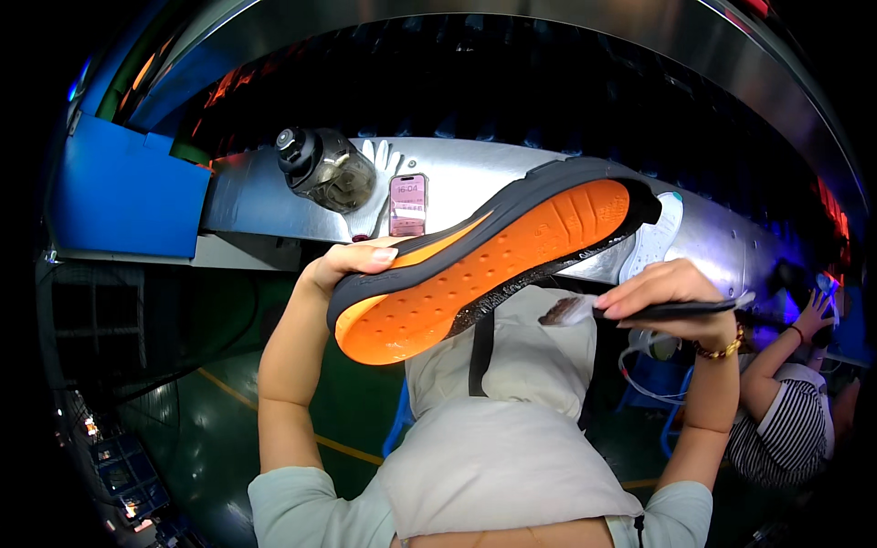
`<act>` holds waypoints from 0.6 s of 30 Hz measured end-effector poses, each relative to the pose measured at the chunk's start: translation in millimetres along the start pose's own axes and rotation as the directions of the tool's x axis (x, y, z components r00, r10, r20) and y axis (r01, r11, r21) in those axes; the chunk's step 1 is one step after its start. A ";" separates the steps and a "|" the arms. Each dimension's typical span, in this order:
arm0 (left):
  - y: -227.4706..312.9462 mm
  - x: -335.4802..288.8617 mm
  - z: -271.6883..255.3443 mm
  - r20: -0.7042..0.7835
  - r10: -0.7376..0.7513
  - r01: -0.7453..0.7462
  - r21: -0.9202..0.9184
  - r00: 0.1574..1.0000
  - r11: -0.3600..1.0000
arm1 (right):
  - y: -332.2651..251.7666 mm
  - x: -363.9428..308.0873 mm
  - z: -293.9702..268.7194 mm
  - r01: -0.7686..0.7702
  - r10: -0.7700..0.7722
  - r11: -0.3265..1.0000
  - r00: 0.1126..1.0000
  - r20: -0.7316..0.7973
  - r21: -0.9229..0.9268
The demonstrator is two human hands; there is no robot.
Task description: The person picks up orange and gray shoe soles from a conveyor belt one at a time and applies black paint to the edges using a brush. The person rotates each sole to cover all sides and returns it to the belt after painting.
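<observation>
While one shoe lies sole-up at the centre of view, its orange outsole facing the camera, the left hand grips its heel end at nine o'clock, fingers curled over the rim. At three o'clock the right hand pinches one dark brush, its bristles touching the sole's edge. On the metal ledge at twelve o'clock stand one dark bottle and one phone. One co-worker's striped sleeve shows at four o'clock.
</observation>
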State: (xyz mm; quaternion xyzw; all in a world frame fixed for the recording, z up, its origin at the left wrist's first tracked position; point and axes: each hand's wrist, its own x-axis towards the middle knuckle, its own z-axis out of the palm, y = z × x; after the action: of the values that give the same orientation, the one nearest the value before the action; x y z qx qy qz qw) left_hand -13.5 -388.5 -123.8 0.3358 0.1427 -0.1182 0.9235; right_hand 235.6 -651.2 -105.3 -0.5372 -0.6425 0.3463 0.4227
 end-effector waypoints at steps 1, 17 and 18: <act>-0.8 -0.1 1.2 0.007 0.021 -0.020 -0.058 1.000 0.998 | 1.5 0.6 -3.5 0.018 -0.015 0.997 0.999 -0.046 0.072; -61.1 64.5 -8.4 0.070 0.196 -0.156 -0.376 0.978 0.913 | 44.8 21.4 9.9 -0.098 0.277 0.930 0.821 -0.499 0.355; -64.1 65.7 -13.3 0.106 0.186 -0.123 -0.433 0.977 0.893 | 48.3 27.2 10.1 -0.107 0.242 0.966 0.693 -0.679 0.235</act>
State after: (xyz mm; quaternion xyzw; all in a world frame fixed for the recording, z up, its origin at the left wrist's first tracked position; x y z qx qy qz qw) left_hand 25.1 -435.7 -193.7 0.1281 0.0706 -0.0345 0.9887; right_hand 243.8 -615.5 -148.1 -0.6473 -0.3460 0.2102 0.6458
